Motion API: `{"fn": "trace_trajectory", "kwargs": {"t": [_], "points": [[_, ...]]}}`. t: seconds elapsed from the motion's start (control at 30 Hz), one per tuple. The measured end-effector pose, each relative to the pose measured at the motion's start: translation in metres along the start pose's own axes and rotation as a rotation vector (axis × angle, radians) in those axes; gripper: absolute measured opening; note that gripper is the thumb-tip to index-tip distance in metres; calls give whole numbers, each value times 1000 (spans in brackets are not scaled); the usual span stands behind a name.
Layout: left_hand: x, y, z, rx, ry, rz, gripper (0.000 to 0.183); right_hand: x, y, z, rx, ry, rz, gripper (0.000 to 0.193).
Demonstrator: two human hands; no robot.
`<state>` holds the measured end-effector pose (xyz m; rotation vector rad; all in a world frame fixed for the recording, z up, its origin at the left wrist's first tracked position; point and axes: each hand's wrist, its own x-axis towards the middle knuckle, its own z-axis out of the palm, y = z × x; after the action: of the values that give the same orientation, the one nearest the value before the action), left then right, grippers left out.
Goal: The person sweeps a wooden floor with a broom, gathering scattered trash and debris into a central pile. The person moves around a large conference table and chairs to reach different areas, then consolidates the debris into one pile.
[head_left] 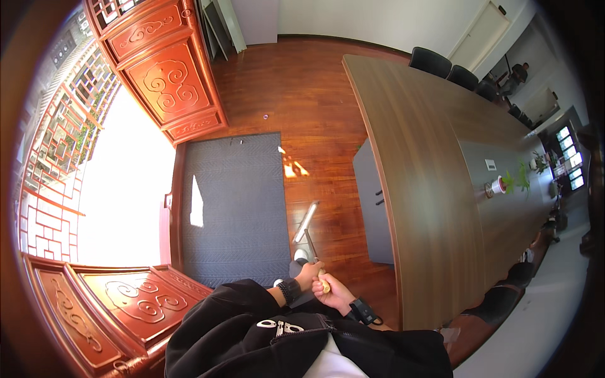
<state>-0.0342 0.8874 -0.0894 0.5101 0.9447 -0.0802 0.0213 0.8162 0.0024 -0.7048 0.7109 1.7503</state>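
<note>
Both my hands hold a long-handled floor tool, a dark pole (pixel 309 242) with a narrow, pale, bar-shaped head (pixel 306 222) resting on the wooden floor. Whether it is a mop or a broom, I cannot tell. My left hand (pixel 307 275), with dark beads at its wrist, is wrapped round the pole on the side toward the head. Closer to my body, my right hand (pixel 336 293) grips the yellowish end of the handle (pixel 324 283); a black device is strapped to that wrist. One white shoe (pixel 300 254) shows just beyond my left hand.
Left of the tool lies a grey mat (pixel 236 201), beside a bright doorway with carved red doors (pixel 173 85). A long wooden table (pixel 416 189) stands to the right, above a grey cabinet (pixel 370 208). A small round object (pixel 266 116) lies on the far floor.
</note>
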Motion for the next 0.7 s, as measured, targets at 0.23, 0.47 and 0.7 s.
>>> {"fn": "trace_trajectory", "kwargs": {"t": [0.23, 0.47, 0.7], "points": [[86, 135, -66, -159, 50, 194, 21, 127, -105, 104, -199, -17, 128, 13], [157, 254, -127, 376, 442, 534, 20, 243, -210, 185, -279, 33, 444, 14], [244, 377, -183, -1, 574, 192, 26, 354, -316, 280, -508, 67, 716, 15]]}}
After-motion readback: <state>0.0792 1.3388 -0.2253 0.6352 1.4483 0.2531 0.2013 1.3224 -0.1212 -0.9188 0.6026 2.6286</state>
